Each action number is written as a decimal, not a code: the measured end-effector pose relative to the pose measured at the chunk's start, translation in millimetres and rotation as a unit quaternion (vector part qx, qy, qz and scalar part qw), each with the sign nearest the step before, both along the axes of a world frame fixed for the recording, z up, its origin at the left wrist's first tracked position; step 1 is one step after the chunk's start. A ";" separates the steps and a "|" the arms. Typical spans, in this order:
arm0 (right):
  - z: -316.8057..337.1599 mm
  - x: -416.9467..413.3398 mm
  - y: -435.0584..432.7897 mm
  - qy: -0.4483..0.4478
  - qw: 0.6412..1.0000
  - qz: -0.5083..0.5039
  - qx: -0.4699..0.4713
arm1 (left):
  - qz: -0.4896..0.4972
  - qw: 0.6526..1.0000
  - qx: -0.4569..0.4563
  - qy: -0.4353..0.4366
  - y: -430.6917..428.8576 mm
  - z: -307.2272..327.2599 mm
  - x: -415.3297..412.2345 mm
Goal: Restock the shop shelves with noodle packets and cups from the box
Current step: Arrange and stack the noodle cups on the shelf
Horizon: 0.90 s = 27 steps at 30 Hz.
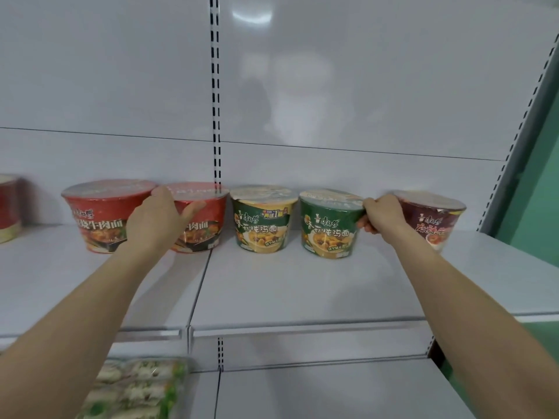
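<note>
Five noodle cups stand in a row at the back of the white shelf. From the left they are a red cup, a second red cup, a green cup, a second green cup and a dark purple-red cup. My left hand sits between the two red cups, with its thumb across the front of the second one and its fingers round that cup's left side. My right hand grips the right rim of the second green cup, fingers on top and thumb below.
Another red container stands at the far left edge of the shelf. Noodle packets lie on the lower shelf at bottom left. A slotted upright divides the white back panel. A green wall lies to the right.
</note>
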State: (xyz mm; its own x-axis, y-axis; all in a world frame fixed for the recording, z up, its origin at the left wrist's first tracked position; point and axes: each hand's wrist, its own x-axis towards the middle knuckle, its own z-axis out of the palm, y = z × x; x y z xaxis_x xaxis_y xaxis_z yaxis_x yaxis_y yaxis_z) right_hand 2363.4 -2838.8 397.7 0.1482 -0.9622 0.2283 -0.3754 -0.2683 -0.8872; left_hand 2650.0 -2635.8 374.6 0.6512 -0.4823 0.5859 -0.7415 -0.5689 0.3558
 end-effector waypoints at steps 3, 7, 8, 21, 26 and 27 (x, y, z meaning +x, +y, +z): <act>0.7 2.5 -8.5 0.008 1.000 -0.003 0.000 | 0.007 1.000 0.000 0.000 -1.4 -2.3 -2.0; 0.5 7.5 -16.7 0.000 1.000 -0.002 0.003 | 0.016 1.000 -0.002 0.002 -3.5 -3.8 -0.8; -0.1 8.6 -17.7 0.000 1.000 -0.006 -0.001 | 0.015 1.000 -0.003 0.001 -4.0 -4.3 -1.0; 21.6 0.2 25.2 0.177 0.944 -0.109 -0.255 | -0.031 0.991 0.009 -0.132 52.1 -11.7 -41.5; 26.2 58.6 78.6 0.106 0.942 0.072 -0.310 | -0.104 0.972 0.018 -0.209 101.5 -29.1 -60.5; 24.9 74.7 93.5 0.102 0.939 0.108 -0.310 | -0.103 0.971 0.031 -0.211 113.9 -32.5 -60.3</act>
State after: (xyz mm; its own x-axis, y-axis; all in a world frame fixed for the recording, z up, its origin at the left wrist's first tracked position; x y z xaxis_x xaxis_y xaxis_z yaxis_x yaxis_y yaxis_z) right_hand 2438.1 -2745.3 422.6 0.4258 -0.5959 0.6809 -0.3975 -0.7992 -0.4508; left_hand 2589.7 -2521.9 342.2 0.2448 -0.6192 0.7461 -0.9141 -0.4040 -0.0354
